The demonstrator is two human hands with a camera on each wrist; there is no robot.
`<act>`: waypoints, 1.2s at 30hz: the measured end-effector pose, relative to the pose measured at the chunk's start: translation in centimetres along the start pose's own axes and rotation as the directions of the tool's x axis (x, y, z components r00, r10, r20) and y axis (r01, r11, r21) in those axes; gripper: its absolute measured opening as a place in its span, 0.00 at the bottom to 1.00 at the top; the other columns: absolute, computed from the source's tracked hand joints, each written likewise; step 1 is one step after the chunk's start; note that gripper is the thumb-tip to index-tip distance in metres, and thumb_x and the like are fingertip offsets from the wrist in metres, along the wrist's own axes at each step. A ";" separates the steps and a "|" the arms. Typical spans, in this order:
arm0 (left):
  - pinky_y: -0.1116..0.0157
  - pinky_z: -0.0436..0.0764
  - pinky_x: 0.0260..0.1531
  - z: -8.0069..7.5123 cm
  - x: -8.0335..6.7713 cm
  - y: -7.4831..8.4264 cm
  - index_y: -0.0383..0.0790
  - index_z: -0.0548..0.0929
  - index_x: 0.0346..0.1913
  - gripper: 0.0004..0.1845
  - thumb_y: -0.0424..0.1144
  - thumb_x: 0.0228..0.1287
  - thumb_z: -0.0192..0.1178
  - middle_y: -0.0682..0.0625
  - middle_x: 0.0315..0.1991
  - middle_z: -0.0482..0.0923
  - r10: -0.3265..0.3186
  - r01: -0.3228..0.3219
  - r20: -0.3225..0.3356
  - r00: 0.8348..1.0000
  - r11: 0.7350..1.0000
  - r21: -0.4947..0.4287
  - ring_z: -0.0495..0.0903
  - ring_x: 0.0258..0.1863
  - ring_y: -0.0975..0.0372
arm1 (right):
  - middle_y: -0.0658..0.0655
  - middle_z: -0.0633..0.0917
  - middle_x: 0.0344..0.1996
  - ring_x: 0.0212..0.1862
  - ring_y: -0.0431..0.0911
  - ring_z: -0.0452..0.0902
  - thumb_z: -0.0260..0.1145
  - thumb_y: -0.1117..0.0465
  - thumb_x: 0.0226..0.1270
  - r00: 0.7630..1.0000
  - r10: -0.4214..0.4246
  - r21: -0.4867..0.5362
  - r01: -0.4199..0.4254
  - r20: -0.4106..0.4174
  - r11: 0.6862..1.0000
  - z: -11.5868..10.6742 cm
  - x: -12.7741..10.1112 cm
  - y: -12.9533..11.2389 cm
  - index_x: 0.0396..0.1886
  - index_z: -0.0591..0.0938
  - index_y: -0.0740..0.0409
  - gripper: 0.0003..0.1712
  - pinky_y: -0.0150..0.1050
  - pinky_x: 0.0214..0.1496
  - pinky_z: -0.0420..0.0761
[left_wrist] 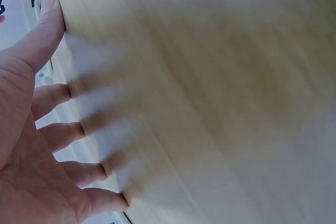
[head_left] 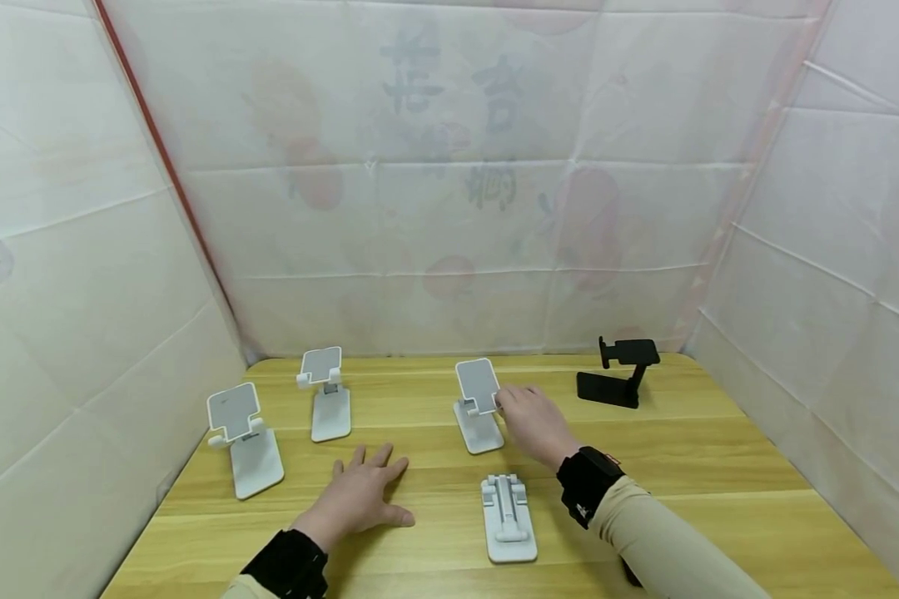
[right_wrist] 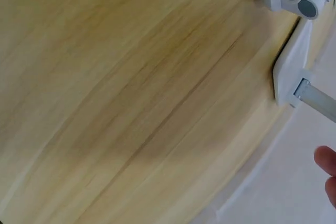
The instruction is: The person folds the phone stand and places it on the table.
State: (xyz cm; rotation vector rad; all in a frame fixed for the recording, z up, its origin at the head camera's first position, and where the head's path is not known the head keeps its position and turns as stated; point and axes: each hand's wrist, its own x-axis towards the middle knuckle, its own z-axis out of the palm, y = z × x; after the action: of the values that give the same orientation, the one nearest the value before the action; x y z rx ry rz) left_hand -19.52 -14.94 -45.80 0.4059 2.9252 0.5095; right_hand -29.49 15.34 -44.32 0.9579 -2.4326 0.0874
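Note:
My left hand [head_left: 361, 497] lies flat on the wooden table [head_left: 719, 466], fingers spread and holding nothing; in the left wrist view its fingertips [left_wrist: 63, 94] press the wood. My right hand [head_left: 530, 423] reaches to an upright white phone stand [head_left: 478, 404] at the table's middle, with its fingertips at the right edge of the stand's plate. The right wrist view shows only one fingertip [right_wrist: 328, 162] beside the stand's base [right_wrist: 290, 72] and metal stem [right_wrist: 318, 102]. A folded white stand [head_left: 508, 517] lies flat just in front of my right wrist.
Two more upright white stands [head_left: 244, 441] [head_left: 326, 393] are on the left side of the table. A black stand [head_left: 620, 374] is at the back right. White sheeting walls [head_left: 82, 291] close in the table on three sides.

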 end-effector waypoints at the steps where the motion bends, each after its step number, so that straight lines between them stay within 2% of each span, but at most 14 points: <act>1: 0.19 0.56 0.62 0.0 0.0 0.0 0.44 0.77 0.71 0.49 0.66 0.48 0.75 0.35 0.75 0.65 0.001 -0.001 -0.001 1.000 1.000 0.000 0.57 0.71 0.24 | 0.49 0.78 0.30 0.34 0.43 0.77 0.69 0.66 0.70 1.000 -0.004 0.016 0.004 -0.014 1.000 0.0 -0.1 0.1 0.37 0.78 0.55 0.06 0.45 0.49 0.83; 5: 0.19 0.56 0.62 0.1 0.0 -0.1 0.44 0.77 0.71 0.49 0.66 0.48 0.75 0.35 0.75 0.65 0.006 -0.006 -0.005 1.000 1.000 -0.002 0.57 0.71 0.24 | 0.47 0.77 0.28 0.30 0.41 0.74 0.68 0.65 0.70 0.998 0.014 0.093 -0.008 -0.060 0.996 -0.1 -0.2 0.0 0.35 0.78 0.54 0.06 0.48 0.51 0.83; 7: 0.19 0.56 0.62 0.1 0.0 -0.1 0.44 0.77 0.71 0.48 0.66 0.48 0.75 0.35 0.75 0.65 0.009 -0.009 -0.005 1.000 1.000 -0.003 0.57 0.71 0.24 | 0.45 0.76 0.26 0.28 0.40 0.71 0.66 0.62 0.73 0.996 0.084 0.172 -0.079 -0.026 0.982 -0.3 -0.1 -0.2 0.34 0.77 0.52 0.07 0.47 0.50 0.82; 9: 0.19 0.57 0.62 0.1 0.0 -0.1 0.44 0.77 0.70 0.48 0.66 0.48 0.75 0.35 0.75 0.65 0.009 -0.009 -0.004 1.000 1.000 -0.005 0.57 0.71 0.24 | 0.44 0.75 0.24 0.26 0.39 0.68 0.64 0.59 0.76 0.978 0.200 0.291 -0.206 0.050 0.934 -0.5 0.2 -0.4 0.33 0.77 0.51 0.08 0.45 0.41 0.81; 11: 0.19 0.57 0.62 0.1 0.0 -0.1 0.44 0.77 0.70 0.48 0.66 0.48 0.75 0.35 0.75 0.65 0.009 -0.009 -0.002 1.000 1.000 -0.006 0.57 0.71 0.24 | 0.45 0.74 0.23 0.25 0.40 0.67 0.61 0.57 0.79 0.934 0.325 0.407 -0.358 0.150 0.841 -0.6 0.6 -0.6 0.32 0.77 0.51 0.10 0.42 0.34 0.77; 13: 0.19 0.57 0.62 0.1 0.0 -0.1 0.44 0.77 0.70 0.48 0.66 0.48 0.75 0.35 0.75 0.65 0.008 -0.008 0.000 1.000 1.000 -0.004 0.57 0.71 0.24 | 0.48 0.75 0.23 0.24 0.42 0.68 0.59 0.55 0.80 0.867 0.432 0.496 -0.496 0.246 0.713 -0.7 1.0 -0.8 0.32 0.76 0.53 0.12 0.38 0.28 0.72; 17: 0.19 0.56 0.62 0.0 0.1 -0.1 0.44 0.77 0.71 0.48 0.66 0.48 0.75 0.35 0.75 0.65 0.007 -0.007 -0.001 1.000 1.000 0.000 0.57 0.71 0.24 | 0.58 0.79 0.27 0.28 0.48 0.72 0.55 0.49 0.82 0.746 0.535 0.581 -0.656 0.398 0.482 -0.8 1.5 -0.7 0.34 0.74 0.56 0.18 0.37 0.28 0.68; 19: 0.19 0.56 0.62 0.0 0.1 -0.1 0.44 0.77 0.71 0.49 0.66 0.48 0.75 0.35 0.75 0.64 0.006 -0.006 -0.001 1.000 1.000 0.001 0.57 0.71 0.24 | 0.63 0.81 0.31 0.32 0.53 0.77 0.53 0.48 0.83 0.707 0.547 0.611 -0.690 0.449 0.389 -0.8 1.6 -0.6 0.37 0.75 0.58 0.20 0.39 0.32 0.71; 22: 0.19 0.56 0.62 0.0 0.1 -0.1 0.44 0.77 0.71 0.49 0.66 0.48 0.75 0.35 0.75 0.64 0.005 -0.005 0.002 1.000 1.000 0.002 0.56 0.71 0.24 | 0.68 0.83 0.36 0.38 0.59 0.81 0.52 0.50 0.84 0.665 0.534 0.648 -0.716 0.522 0.259 -0.8 1.7 -0.4 0.42 0.77 0.61 0.18 0.46 0.47 0.79; 25: 0.19 0.56 0.62 0.0 0.1 -0.1 0.44 0.77 0.71 0.49 0.66 0.48 0.75 0.35 0.75 0.64 0.005 -0.005 0.003 1.000 1.000 0.005 0.56 0.71 0.24 | 0.66 0.83 0.34 0.39 0.59 0.83 0.55 0.56 0.82 0.640 0.506 0.665 -0.729 0.578 0.163 -0.9 1.8 -0.1 0.46 0.76 0.63 0.13 0.54 0.61 0.78; 27: 0.19 0.56 0.62 0.0 0.1 -0.1 0.44 0.77 0.71 0.49 0.66 0.48 0.75 0.35 0.75 0.64 0.005 -0.005 0.002 1.000 1.000 0.007 0.56 0.71 0.24 | 0.65 0.84 0.33 0.39 0.58 0.84 0.57 0.57 0.81 0.630 0.491 0.671 -0.732 0.602 0.118 -1.0 1.9 0.1 0.50 0.75 0.65 0.13 0.57 0.62 0.76; 29: 0.19 0.56 0.62 0.0 0.1 -0.1 0.44 0.77 0.71 0.49 0.66 0.48 0.75 0.35 0.75 0.64 0.004 -0.004 0.002 1.000 1.000 0.008 0.56 0.71 0.25 | 0.64 0.86 0.34 0.40 0.58 0.85 0.56 0.58 0.81 0.627 0.476 0.675 -0.732 0.617 0.091 -1.0 2.0 0.3 0.56 0.75 0.66 0.16 0.57 0.61 0.75; 32: 0.19 0.56 0.62 0.0 0.1 -0.1 0.44 0.76 0.71 0.49 0.67 0.48 0.75 0.35 0.75 0.64 0.004 -0.004 0.004 1.000 1.000 0.009 0.56 0.71 0.25 | 0.64 0.87 0.39 0.44 0.59 0.86 0.56 0.59 0.82 0.630 0.457 0.680 -0.730 0.628 0.073 -1.0 2.2 0.4 0.64 0.74 0.66 0.20 0.58 0.62 0.74; 36: 0.20 0.56 0.62 0.1 0.0 -0.1 0.44 0.76 0.71 0.49 0.67 0.48 0.74 0.35 0.75 0.64 0.005 -0.005 0.005 1.000 1.000 0.010 0.56 0.71 0.25 | 0.64 0.85 0.49 0.50 0.61 0.84 0.56 0.60 0.81 0.648 0.440 0.697 -0.714 0.621 0.066 -1.0 2.3 0.3 0.65 0.76 0.66 0.20 0.60 0.65 0.75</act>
State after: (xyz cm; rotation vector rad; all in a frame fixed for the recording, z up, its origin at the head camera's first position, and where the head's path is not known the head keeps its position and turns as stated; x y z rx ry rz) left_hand -19.57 -14.99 -45.89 0.4148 2.9238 0.4943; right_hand -30.66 14.43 -42.32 0.1450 -2.7579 1.9958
